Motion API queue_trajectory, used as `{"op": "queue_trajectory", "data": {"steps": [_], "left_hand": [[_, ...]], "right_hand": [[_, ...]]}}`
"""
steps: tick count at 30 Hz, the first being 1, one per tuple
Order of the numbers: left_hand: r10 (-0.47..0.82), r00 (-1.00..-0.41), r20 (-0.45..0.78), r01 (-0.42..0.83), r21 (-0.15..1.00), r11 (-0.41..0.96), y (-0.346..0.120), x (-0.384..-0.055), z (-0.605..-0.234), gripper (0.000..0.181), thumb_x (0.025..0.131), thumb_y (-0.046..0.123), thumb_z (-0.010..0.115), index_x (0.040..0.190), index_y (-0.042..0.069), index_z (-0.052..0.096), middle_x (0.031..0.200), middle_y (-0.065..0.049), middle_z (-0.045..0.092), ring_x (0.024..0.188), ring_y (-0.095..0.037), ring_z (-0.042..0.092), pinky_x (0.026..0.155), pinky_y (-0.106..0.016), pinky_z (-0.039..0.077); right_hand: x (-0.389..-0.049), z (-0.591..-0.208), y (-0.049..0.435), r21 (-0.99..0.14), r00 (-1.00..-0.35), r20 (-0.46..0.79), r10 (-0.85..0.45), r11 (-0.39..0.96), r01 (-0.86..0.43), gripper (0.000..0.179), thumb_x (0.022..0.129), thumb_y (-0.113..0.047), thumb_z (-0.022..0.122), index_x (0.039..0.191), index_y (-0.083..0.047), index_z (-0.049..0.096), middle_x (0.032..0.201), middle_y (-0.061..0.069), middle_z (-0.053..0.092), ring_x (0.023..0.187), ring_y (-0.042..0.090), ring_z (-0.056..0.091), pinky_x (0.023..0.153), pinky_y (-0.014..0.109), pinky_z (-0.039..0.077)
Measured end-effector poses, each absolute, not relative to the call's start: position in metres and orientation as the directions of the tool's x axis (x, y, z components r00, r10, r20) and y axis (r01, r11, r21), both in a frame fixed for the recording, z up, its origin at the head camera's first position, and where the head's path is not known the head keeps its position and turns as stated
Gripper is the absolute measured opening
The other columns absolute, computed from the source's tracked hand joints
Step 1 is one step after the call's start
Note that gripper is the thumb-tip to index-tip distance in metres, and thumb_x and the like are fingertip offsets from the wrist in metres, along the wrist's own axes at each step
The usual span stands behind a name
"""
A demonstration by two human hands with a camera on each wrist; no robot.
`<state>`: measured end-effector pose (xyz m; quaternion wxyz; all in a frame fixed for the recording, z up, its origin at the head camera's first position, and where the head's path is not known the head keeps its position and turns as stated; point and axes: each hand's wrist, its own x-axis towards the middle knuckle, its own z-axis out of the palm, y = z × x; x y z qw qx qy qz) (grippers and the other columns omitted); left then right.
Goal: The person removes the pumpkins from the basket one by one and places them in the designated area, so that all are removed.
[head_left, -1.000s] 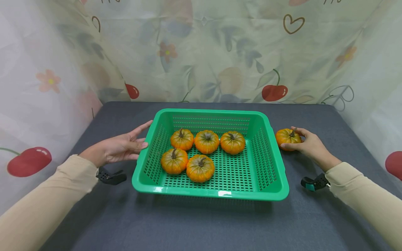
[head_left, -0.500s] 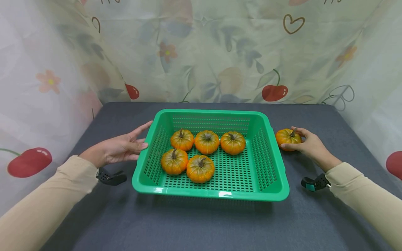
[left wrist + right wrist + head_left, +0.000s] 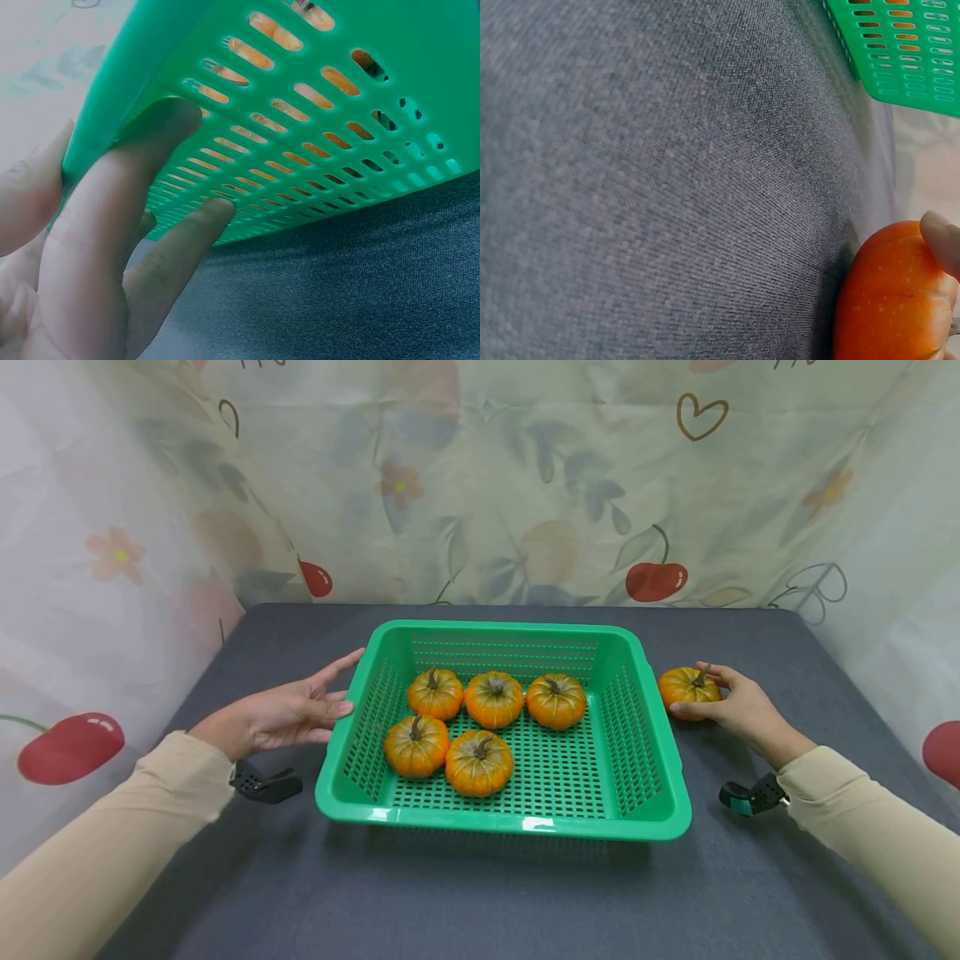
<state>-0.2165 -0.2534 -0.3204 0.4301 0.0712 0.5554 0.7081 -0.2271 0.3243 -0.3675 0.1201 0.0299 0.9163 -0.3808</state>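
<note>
A green plastic basket (image 3: pixel 495 822) with slotted walls stands mid-table and holds several small orange pumpkins (image 3: pixel 480 764). At its left side my left hand (image 3: pixel 296 710) grips the rim. The left wrist view has the thumb (image 3: pixel 30 195) at the rim's edge and fingers (image 3: pixel 94 232) under it against the slotted wall. Right of the basket, my right hand (image 3: pixel 738 706) holds another small pumpkin (image 3: pixel 684 687) between thumb and fingers, its brown stem upward. In the right wrist view that pumpkin (image 3: pixel 892 300) sits close on the cloth, a fingertip (image 3: pixel 939 236) pressed to its side; most of the hand is out of frame.
Dark grey cloth covers the table (image 3: pixel 480 893). Patterned curtains (image 3: pixel 480 485) enclose the back and both sides. A dark strap (image 3: pixel 266 782) hangs at the left wrist and another strap (image 3: pixel 752 796) at the right wrist.
</note>
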Motion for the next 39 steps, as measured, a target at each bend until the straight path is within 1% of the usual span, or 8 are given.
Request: {"op": "queue_trajectory", "data": {"steps": [8,14,21,29,32,36,38,39], "left_hand": [[0.691,-0.619,-0.373,-0.528,0.849,-0.013,-0.253,-0.217,-0.321,0.085,0.102,0.002,0.043,0.151,0.049,-0.007,0.162,-0.017,-0.006,0.107,-0.023,0.067,0.083,-0.033,0.060],[0.687,-0.619,-0.381,-0.534,0.845,-0.013,-0.253,-0.217,-0.321,0.084,0.102,0.002,0.043,0.151,0.050,-0.007,0.162,-0.017,-0.004,0.105,-0.023,0.068,0.083,-0.033,0.059],[0.676,-0.626,-0.390,-0.537,0.843,-0.012,-0.254,-0.217,-0.321,0.084,0.102,0.002,0.043,0.151,0.050,-0.006,0.162,-0.017,-0.002,0.105,-0.023,0.068,0.083,-0.034,0.060],[0.680,-0.624,-0.385,-0.536,0.844,-0.014,-0.254,-0.217,-0.321,0.085,0.102,0.002,0.044,0.151,0.049,-0.007,0.162,-0.017,-0.003,0.106,-0.024,0.068,0.083,-0.034,0.059],[0.683,-0.622,-0.383,-0.534,0.846,-0.012,-0.254,-0.217,-0.321,0.085,0.102,0.002,0.043,0.151,0.049,-0.008,0.162,-0.017,-0.003,0.106,-0.024,0.068,0.083,-0.034,0.059],[0.683,-0.622,-0.382,-0.533,0.846,-0.012,-0.253,-0.217,-0.321,0.085,0.102,0.002,0.044,0.151,0.050,-0.007,0.162,-0.017,-0.004,0.107,-0.024,0.067,0.084,-0.035,0.059],[0.684,-0.622,-0.381,-0.533,0.846,-0.013,-0.253,-0.217,-0.320,0.085,0.102,0.002,0.044,0.151,0.050,-0.007,0.162,-0.016,-0.004,0.107,-0.024,0.067,0.084,-0.035,0.059],[0.683,-0.623,-0.382,-0.533,0.846,-0.013,-0.253,-0.217,-0.320,0.085,0.102,0.002,0.044,0.151,0.050,-0.006,0.162,-0.016,-0.004,0.107,-0.024,0.067,0.084,-0.035,0.059]], "right_hand": [[-0.225,-0.366,0.325,-0.703,-0.968,-0.245,-0.044,0.696,0.146,0.106,0.083,-0.050,0.072,0.156,-0.006,0.009,0.156,0.033,0.012,0.139,0.051,0.016,0.110,0.067,0.025],[-0.224,-0.363,0.326,-0.719,-0.964,-0.261,-0.044,0.675,0.163,0.105,0.084,-0.048,0.072,0.156,-0.007,0.007,0.156,0.033,0.010,0.140,0.051,0.015,0.110,0.066,0.028],[-0.221,-0.353,0.329,-0.724,-0.958,-0.283,-0.055,0.667,0.176,0.104,0.085,-0.047,0.071,0.156,-0.009,0.005,0.155,0.033,0.014,0.140,0.052,0.015,0.109,0.067,0.028],[-0.219,-0.334,0.337,-0.764,-0.955,-0.291,-0.056,0.615,0.197,0.102,0.088,-0.043,0.069,0.157,-0.012,0.001,0.159,0.028,0.006,0.142,0.049,0.016,0.111,0.064,0.029],[-0.218,-0.324,0.340,-0.781,-0.961,-0.273,-0.044,0.593,0.195,0.101,0.088,-0.043,0.069,0.157,-0.015,0.000,0.160,0.025,0.004,0.143,0.047,0.017,0.112,0.061,0.029],[-0.215,-0.309,0.341,-0.795,-0.971,-0.240,-0.021,0.577,0.184,0.098,0.088,-0.046,0.068,0.157,-0.026,0.001,0.162,0.019,0.002,0.144,0.042,0.020,0.114,0.055,0.030],[-0.213,-0.300,0.339,-0.804,-0.975,-0.220,-0.016,0.570,0.172,0.094,0.089,-0.046,0.066,0.156,-0.032,0.002,0.163,0.015,0.003,0.144,0.036,0.024,0.114,0.049,0.033],[-0.212,-0.295,0.338,-0.810,-0.978,-0.207,-0.013,0.563,0.164,0.091,0.089,-0.046,0.066,0.155,-0.035,0.004,0.163,0.013,0.005,0.143,0.031,0.027,0.113,0.042,0.038]]}}
